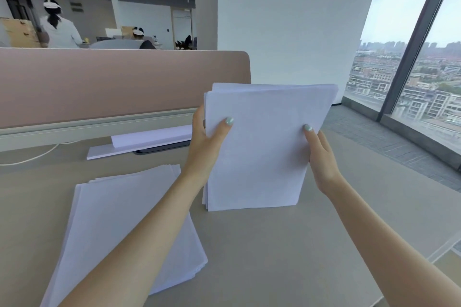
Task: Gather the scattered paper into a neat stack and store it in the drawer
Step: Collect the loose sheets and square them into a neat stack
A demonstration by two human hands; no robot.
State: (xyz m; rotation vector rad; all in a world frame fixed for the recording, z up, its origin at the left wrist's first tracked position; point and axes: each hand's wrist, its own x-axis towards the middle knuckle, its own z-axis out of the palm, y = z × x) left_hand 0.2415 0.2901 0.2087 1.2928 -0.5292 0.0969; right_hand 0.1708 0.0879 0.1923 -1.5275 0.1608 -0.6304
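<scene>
Both forearms reach in from the bottom edge, over the beige counter (262,244). Between the two hands stands an upright stack of paper (262,147), its lower edge resting on the counter and its top leaning a little away from the person. The left hand (207,139) grips the left edge of this stack, with the thumb on the near face and the other fingers hidden behind the sheets. The right hand (321,154) holds the right edge in the same way, thumb in front. The sheets are not fully even; some edges show at the top and at the left side.

A second pile of paper (104,227) lies flat on the counter to the left, partly under the left forearm, its sheets slightly fanned. Farther back, more loose sheets (139,143) lie against the base of the pink divider panel (112,82), near a white cable (30,157). A large window (424,70) is to the right.
</scene>
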